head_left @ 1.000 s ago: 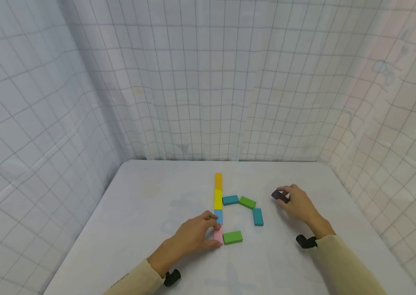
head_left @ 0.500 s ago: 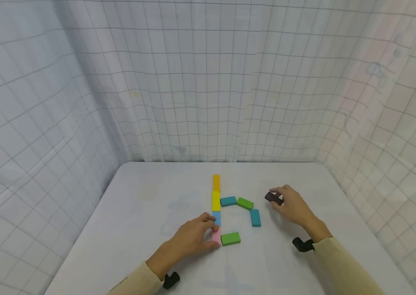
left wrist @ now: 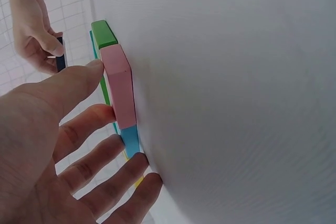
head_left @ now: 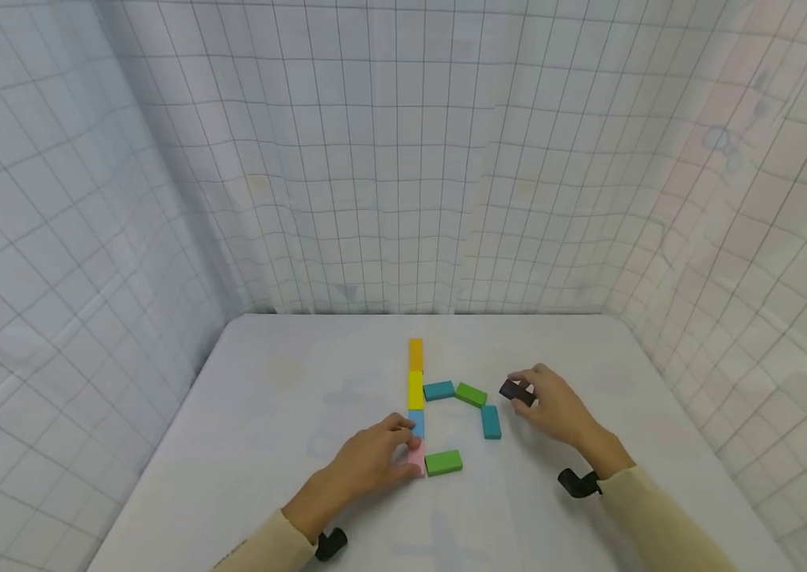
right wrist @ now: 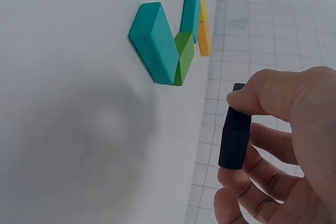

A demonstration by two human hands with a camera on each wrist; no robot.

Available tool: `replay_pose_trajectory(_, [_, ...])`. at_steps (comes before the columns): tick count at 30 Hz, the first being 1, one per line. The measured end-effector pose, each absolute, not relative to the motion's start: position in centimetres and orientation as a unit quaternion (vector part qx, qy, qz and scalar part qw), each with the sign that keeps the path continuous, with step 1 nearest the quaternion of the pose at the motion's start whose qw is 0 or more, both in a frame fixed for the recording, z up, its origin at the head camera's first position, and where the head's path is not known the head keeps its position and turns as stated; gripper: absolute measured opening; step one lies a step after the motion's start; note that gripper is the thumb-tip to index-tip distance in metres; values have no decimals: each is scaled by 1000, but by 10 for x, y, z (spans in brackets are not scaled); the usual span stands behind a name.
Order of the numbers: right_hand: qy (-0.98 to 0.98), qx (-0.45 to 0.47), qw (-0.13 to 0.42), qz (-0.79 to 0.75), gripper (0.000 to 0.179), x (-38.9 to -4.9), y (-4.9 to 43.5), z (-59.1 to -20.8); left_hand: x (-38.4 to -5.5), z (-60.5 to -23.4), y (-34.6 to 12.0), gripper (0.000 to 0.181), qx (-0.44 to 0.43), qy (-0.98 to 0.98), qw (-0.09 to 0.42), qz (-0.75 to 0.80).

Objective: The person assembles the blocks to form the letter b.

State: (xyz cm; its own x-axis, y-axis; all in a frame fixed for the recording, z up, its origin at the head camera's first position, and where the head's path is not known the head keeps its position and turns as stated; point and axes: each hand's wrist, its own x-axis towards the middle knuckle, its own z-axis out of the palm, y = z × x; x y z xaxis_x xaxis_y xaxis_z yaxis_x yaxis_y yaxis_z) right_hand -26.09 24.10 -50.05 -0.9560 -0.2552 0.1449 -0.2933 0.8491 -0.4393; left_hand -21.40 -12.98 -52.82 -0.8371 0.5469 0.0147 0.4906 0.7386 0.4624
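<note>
My left hand (head_left: pixel 368 457) rests at the row's near end, its thumb and index finger touching the pink block (left wrist: pixel 119 85), the other fingers spread loosely along the row. Beyond the pink block, a light blue block (head_left: pixel 415 423), a yellow block (head_left: pixel 415 389) and an orange block (head_left: pixel 415 354) run in a straight line. My right hand (head_left: pixel 554 403) pinches a black block (right wrist: pixel 235 135) between thumb and fingers, held above the table right of the curve. That curve has a teal block (head_left: pixel 439 390), a green block (head_left: pixel 471 395) and another teal block (right wrist: pixel 155 43).
A second green block (head_left: pixel 443 462) lies right of the pink one, with a gap between it and the curve's right-hand teal block. The white table (head_left: pixel 289 381) is bounded by grid-patterned curtains (head_left: pixel 389 159) at the back and both sides.
My right hand has carried the black block left, closer to the curve of blocks. My left hand stays at the pink block. The head view has shifted slightly.
</note>
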Motion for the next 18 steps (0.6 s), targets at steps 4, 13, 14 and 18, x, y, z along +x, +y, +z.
replay_pose_trajectory(4, [-959,157,40,231,44,-259,235,-500,-213,-528,-130,35,276,930,66,234])
replay_pose_trajectory(13, [-955,178,38,233,40,-256,221,-493,-213,-528,-133,30,278,931,60,230])
replay_pose_trajectory(14, [-955,176,35,234,40,-255,220,-493,-213,-527,-133,29,279,930,60,231])
replay_pose_trajectory(18, [-956,178,31,232,40,-252,216,-490,-213,-525,-133,29,283,928,59,234])
